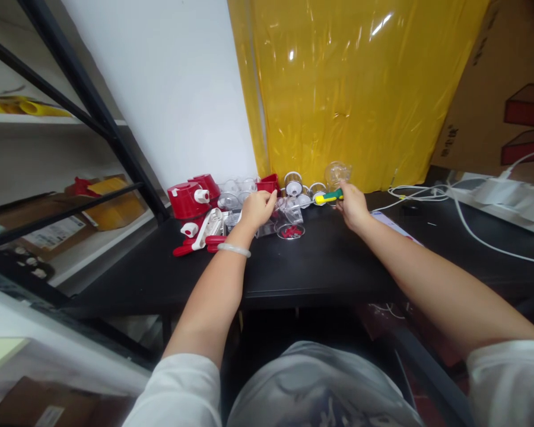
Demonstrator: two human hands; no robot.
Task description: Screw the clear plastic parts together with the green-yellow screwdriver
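A screwdriver (329,196) with a yellow and green handle is gripped in my right hand (352,204), its thin shaft pointing left. My left hand (257,210) has thumb and fingers pinched together near the shaft's tip end; what it pinches, if anything, is too small to make out. Just below and between the hands, a clear round dish (291,232) holds small red pieces. Clear plastic parts (289,209) sit behind it. White and red handled parts (210,230) lie beside my left wrist. Silver and white cylinders (293,184) stand behind the hands.
Red housings (189,200) stand at the back left of the black table (311,267). A clear round part (337,172) is behind my right hand. White cables (460,207) and a power strip (502,201) lie right. A black-framed shelf (107,127) borders the left side.
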